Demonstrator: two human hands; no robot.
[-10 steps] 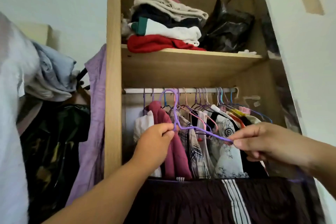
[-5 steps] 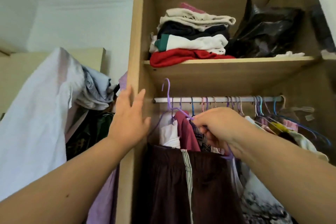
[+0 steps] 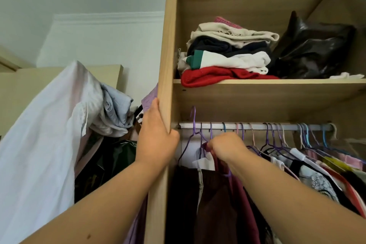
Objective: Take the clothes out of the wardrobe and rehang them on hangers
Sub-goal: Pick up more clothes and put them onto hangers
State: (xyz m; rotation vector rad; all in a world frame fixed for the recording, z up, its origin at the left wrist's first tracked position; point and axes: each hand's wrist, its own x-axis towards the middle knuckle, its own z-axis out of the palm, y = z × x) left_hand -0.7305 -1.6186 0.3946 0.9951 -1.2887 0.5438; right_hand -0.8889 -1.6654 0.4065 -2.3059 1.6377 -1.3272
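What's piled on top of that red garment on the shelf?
On the red garment lie a white one with a green band, a dark one, a beige one and something pink. Anything behind the pile is hidden.

A home bedroom: wooden wardrobe (image 3: pixel 168 45), hanging rail (image 3: pixel 257 126), folded clothes (image 3: pixel 227 55) on its shelf.

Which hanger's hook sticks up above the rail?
The purple hanger farthest left, beside the side panel; every other hook hangs over the rail.
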